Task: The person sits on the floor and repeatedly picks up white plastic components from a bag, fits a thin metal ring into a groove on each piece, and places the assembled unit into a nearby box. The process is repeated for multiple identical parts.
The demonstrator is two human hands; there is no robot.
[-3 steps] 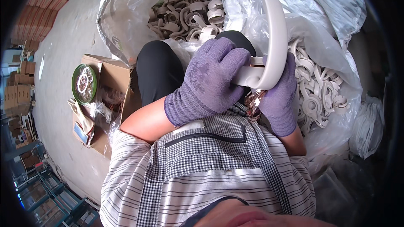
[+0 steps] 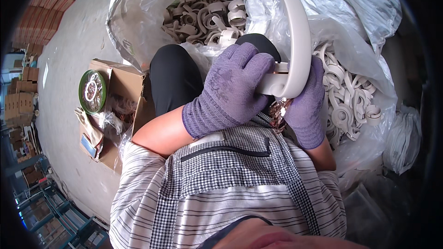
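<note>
Both my hands wear purple knit gloves and meet above my lap around a cream plastic part with a long curved handle (image 2: 300, 41). My left hand (image 2: 233, 85) is closed on the part's ring-shaped base, thumb and fingers pressing its left side. Behind the handle, my right hand (image 2: 305, 113) grips the part from the right; its fingertips are mostly hidden. A bunch of small shiny brownish metal pieces (image 2: 279, 115) sticks out below the base, against my right palm. A copper-coloured edge shows at the top of the base.
Ahead, a clear plastic bag (image 2: 138, 14) holds many grey-beige plastic parts (image 2: 203, 18). Another bag (image 2: 383, 143) at the right holds similar cream handled parts (image 2: 344, 97). To my left stands a cardboard box (image 2: 124, 83) with a green round dish (image 2: 92, 92) on it.
The plastic part's handle has tipped slightly to the left. Both hands keep their grip, almost in place.
</note>
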